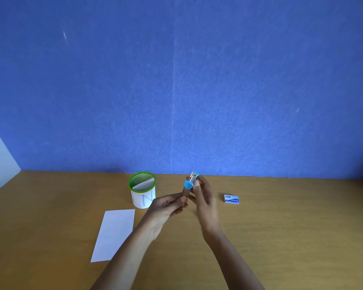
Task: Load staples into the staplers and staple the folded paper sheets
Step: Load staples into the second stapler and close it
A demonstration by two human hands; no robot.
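Stapler (191, 183) is gripped at its lower end by left hand (168, 205) and pinched near the top by right hand (204, 198), raised on end off table (281, 227), likely for opening the magazine. Staple box (231, 199) is parked near the right hand (within reach). Folded paper (144, 184) is stowed in green mesh cup (143, 200); one sheet (114, 234) is laid flat in front.

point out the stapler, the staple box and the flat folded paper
stapler (189, 184): head view, on its blue cap
staple box (231, 199): head view, middle of its top face
folded paper (114, 233): head view, middle of the sheet
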